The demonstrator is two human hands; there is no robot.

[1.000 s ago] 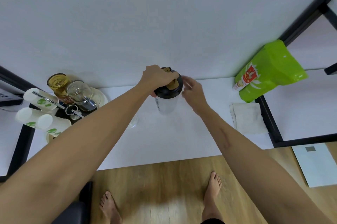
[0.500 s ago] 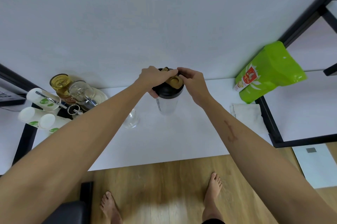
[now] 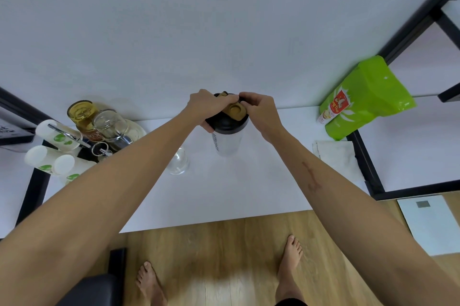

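Shaker bottle [image 3: 227, 142]: stands upright near the back edge of the white table [image 3: 224, 196], about midway along it. The body is translucent white, and its contents cannot be told.
Lid [image 3: 227, 125]: black and seated on the bottle, with a tan flip cap [image 3: 235, 109] on top.
Left hand [image 3: 211, 106]: curled over the left side of the lid, with the thumb under its rim.
Right hand [image 3: 261, 111]: fingertips pinch the far right edge of the lid.
Drinking glass [image 3: 178, 162]: clear and empty, just left of the bottle.
Left end of table: an amber jar [image 3: 81, 112], a clear glass jar [image 3: 109, 122] and white cups with green leaf prints [image 3: 58, 135].
Back right corner: a green pouch [image 3: 366, 96] leaning on the black frame [image 3: 366, 163].
Right edge: a folded white cloth [image 3: 336, 156].
Room: white wall and wood floor [image 3: 224, 256], with a white scale [image 3: 433, 223] on the floor to the right.
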